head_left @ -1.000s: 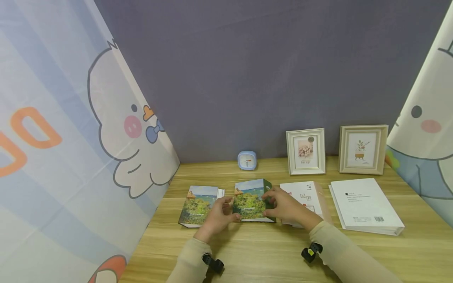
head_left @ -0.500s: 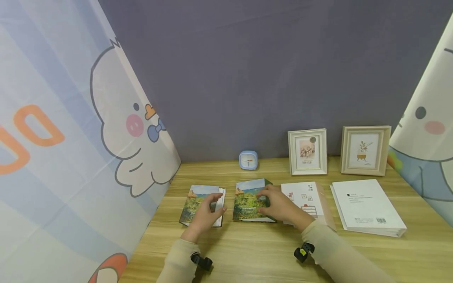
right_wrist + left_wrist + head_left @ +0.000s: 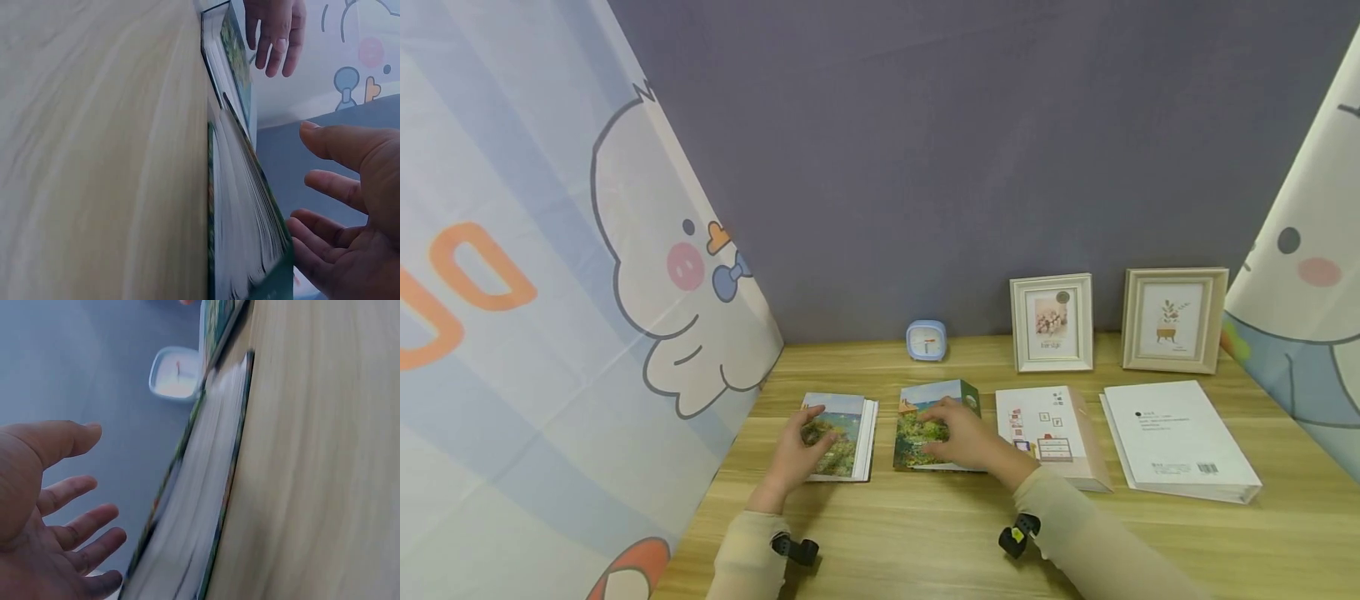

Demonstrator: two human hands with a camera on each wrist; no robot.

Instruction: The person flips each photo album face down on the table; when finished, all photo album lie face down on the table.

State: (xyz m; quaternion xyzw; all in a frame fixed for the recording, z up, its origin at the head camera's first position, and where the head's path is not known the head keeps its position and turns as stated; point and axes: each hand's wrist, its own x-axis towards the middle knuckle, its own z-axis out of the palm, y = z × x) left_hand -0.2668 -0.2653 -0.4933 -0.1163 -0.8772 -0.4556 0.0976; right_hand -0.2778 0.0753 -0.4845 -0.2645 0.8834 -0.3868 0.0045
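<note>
Two photo albums with matching green-and-blue landscape covers lie on the wooden table. Above the left photo album (image 3: 848, 427) hovers my left hand (image 3: 795, 457), its fingers relaxed and loosely spread. The left wrist view shows a gap between that hand and the thick white pages (image 3: 194, 487). My right hand (image 3: 967, 435) is over the middle photo album (image 3: 912, 432), fingers extended and thumb apart. In the right wrist view, its lower fingers come close to the cover near the green spine (image 3: 275, 278); whether they touch it I cannot tell. Neither hand grips anything.
Right of the middle album lie a white-and-pink album (image 3: 1037, 417) and a large white album (image 3: 1180, 437). Behind them stand a small blue clock (image 3: 927, 341), a white picture frame (image 3: 1051, 323) and a beige picture frame (image 3: 1175, 321), near the grey backdrop (image 3: 925, 167).
My left hand has left the middle album's edge and moved left over the left album. My right hand has slid left from the middle album's spine side across its cover. Both albums stay put.
</note>
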